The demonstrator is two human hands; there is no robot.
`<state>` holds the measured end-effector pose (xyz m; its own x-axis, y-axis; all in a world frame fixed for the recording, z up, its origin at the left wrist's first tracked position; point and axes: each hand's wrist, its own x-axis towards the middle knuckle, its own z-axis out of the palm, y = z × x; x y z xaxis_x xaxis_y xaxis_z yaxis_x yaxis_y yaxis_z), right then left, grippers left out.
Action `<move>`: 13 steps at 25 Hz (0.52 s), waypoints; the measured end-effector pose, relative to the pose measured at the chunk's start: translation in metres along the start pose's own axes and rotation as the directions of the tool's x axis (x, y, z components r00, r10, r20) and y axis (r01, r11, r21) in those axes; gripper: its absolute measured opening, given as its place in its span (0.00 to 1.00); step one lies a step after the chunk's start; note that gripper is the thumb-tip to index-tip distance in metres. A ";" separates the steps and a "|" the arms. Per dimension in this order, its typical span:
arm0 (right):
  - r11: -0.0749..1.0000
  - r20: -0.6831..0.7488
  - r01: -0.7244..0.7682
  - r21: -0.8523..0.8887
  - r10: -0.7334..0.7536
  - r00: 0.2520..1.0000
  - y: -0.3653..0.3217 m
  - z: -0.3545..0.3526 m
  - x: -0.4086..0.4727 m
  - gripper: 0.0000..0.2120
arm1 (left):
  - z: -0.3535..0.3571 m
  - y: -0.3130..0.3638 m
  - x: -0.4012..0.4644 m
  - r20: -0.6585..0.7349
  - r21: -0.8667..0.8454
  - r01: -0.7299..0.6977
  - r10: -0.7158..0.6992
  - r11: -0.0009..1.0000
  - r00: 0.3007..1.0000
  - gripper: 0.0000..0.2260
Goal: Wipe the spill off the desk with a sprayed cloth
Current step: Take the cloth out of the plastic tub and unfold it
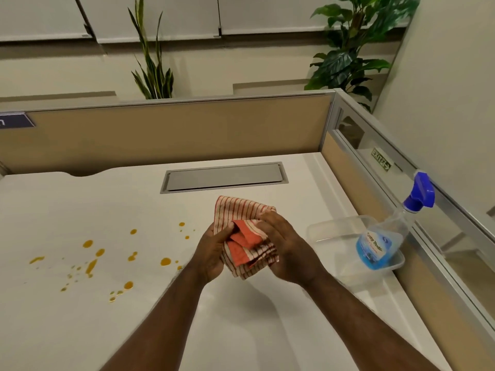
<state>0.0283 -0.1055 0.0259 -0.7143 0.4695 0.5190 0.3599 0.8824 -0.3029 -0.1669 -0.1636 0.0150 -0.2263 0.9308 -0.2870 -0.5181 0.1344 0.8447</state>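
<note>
A folded cloth (245,218) with orange and white stripes is held above the middle of the white desk (53,204). My left hand (211,250) grips its left side and my right hand (286,250) grips its right side. Orange drops of spill (92,265) are scattered over the desk to the left of my hands. A spray bottle (385,236) with a blue trigger head and blue liquid leans in a clear plastic tub (329,226) to the right.
A grey cable hatch (225,176) is set into the desk behind the cloth. Tan partition walls (174,132) close off the back and right sides. Potted plants stand beyond the partition.
</note>
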 end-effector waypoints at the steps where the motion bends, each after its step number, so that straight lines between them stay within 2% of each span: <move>1: 0.996 0.086 -0.038 0.080 0.031 0.996 -0.002 -0.001 0.002 0.44 | -0.001 -0.002 0.001 -0.022 -0.040 0.042 -0.043 0.998 0.999 0.22; 3: 0.970 0.186 -0.125 0.208 0.087 0.979 -0.006 -0.005 0.010 0.54 | -0.004 -0.005 0.002 -0.028 -0.093 0.124 -0.127 0.988 0.991 0.21; 4: 0.954 0.198 -0.168 0.250 0.119 0.973 -0.007 -0.006 0.015 0.53 | -0.007 -0.007 0.003 -0.018 -0.108 0.147 -0.150 0.983 0.989 0.21; 8: 0.911 0.207 -0.287 0.296 0.232 0.950 -0.010 -0.010 0.043 0.40 | -0.014 -0.005 0.006 0.042 -0.187 0.182 -0.177 0.965 0.983 0.20; 13: 0.874 0.333 -0.412 0.257 0.320 0.887 -0.007 -0.004 0.079 0.40 | -0.024 0.004 0.013 0.071 -0.142 0.170 -0.162 0.975 0.984 0.20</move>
<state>-0.0280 -0.0744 0.0724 -0.7180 0.6893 0.0970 0.4550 0.5702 -0.6840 -0.1919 -0.1587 0.0041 -0.0806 0.9185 -0.3871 -0.6608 0.2415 0.7106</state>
